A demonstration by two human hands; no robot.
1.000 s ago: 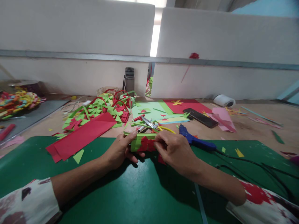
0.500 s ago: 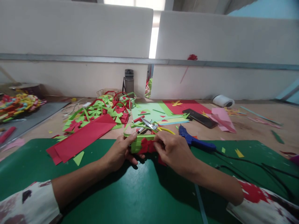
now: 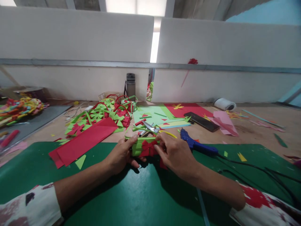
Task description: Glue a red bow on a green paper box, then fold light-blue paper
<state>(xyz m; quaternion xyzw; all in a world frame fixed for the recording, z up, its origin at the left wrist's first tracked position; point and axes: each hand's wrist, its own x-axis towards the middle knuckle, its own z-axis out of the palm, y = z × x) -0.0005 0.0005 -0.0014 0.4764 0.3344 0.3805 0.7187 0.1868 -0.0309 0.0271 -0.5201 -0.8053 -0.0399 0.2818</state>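
Between my hands is a small green paper basket (image 3: 137, 148) with a red paper bow (image 3: 148, 148) on its front. My left hand (image 3: 121, 155) grips the basket's left end, thumb on the near side and fingers underneath. With thumb and forefinger, my right hand (image 3: 175, 153) pinches the right side of the red bow. Just behind the basket lie scissors (image 3: 150, 127) with yellow handles. A blue glue gun (image 3: 198, 144) rests right of my right hand, its cord running off to the right.
Red paper strips (image 3: 82, 141) lie at left, before a heap of green and red paper pieces (image 3: 101, 116). A phone (image 3: 202, 121), pink paper (image 3: 225, 123) and a white roll (image 3: 224, 104) sit at right. A bottle (image 3: 130, 85) stands by the white partition (image 3: 77, 40).
The view has tilted up slightly, so everything sits a little lower. The bow's front now shows more plainly; both hands keep their hold.
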